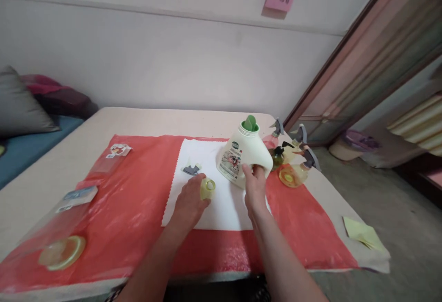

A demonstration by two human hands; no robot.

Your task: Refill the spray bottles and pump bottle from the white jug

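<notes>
My left hand [189, 200] is holding the yellow bottle [206, 192] upright over the white cloth [224, 217]. My right hand [256, 189] is gripping the big jug [246, 151] by its handle, to the right. Steady hands should help.

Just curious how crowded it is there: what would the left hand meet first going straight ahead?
Probably the grey spray head, lying on the white cloth just beyond the left hand; the cream jug stands farther right. Height is unclear from this view, so the hand might pass over it.
</notes>
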